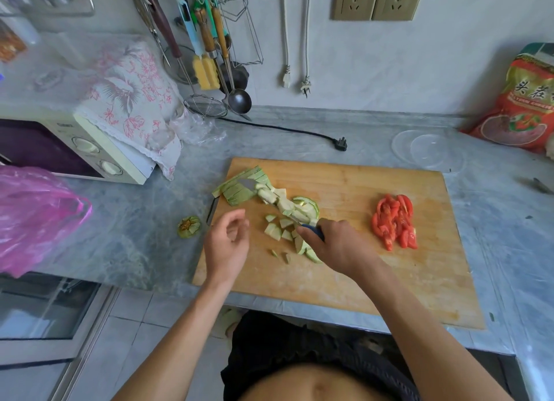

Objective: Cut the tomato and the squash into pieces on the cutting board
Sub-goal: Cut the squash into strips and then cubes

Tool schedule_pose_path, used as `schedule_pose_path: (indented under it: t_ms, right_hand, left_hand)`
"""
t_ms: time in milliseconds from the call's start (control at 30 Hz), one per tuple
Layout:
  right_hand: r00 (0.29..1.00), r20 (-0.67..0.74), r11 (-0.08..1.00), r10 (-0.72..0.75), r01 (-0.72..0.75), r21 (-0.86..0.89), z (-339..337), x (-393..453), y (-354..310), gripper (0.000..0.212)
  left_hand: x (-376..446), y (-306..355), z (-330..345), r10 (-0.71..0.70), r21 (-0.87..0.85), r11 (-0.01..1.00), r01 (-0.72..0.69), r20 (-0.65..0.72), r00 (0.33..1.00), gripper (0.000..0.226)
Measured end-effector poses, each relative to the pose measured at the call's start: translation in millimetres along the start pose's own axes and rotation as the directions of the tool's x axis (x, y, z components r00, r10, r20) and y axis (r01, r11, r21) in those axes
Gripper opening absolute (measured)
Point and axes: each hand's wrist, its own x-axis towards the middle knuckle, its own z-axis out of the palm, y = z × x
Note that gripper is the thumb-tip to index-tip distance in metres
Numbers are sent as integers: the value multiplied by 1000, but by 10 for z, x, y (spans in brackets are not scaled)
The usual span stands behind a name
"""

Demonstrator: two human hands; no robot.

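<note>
Head view, looking down at a grey marble worktop (329, 137) with a wooden cutting board (359, 265) on it. The right hand (338, 247) has its grip clenched round the blue handle of a knife (251, 184); the blade runs up-left across the board, with squash pieces (284, 217) lying on and beside it. Squash is mostly cut: strips of green peel at the board's far-left corner, pale chunks in the middle-left, a few small bits nearer the person. The left hand (227, 244) hovers over the board's left edge, grip released, fingers loosely curled, holding nothing, not touching the squash. Tomato slices (394, 220) sit in a red pile on the right half of the board, well apart from the squash and both hands. A cut-off squash stem end (189, 227) lies on the worktop just left of the board. Pink plastic bag (36, 214) at far left, a microwave (75, 152) with a floral cloth (129, 98) on top behind it. Clear plastic lids (425, 152) beyond the board's far-right corner, orange-red food bag (521, 107) against the wall. Black plug and cord (340, 144) on the worktop behind the board. Utensils (209, 47) hang on the wall.
</note>
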Motion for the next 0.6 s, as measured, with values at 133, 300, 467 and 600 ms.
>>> schedule_pose_path:
  t_ms: [133,300,467,600]
  right_hand:
    - [999,45,960,-31,42,-276,-85,39,34,50]
    - [990,99,919,-103,132,-372,-66,-7,66,50]
    - [982,88,886,-164,186,-424,-90,-73,67,53]
    - [985,68,891,-158,172,-419,-122,-92,160,50]
  left_hand:
    - [115,67,-3,460,181,864,-469,94,883,32]
    - [269,178,262,288,455,705,-544,518,806,77]
    - [341,254,459,80,539,676,-502,623,778,91]
    - [451,262,600,139,462,712,-529,646,751,85]
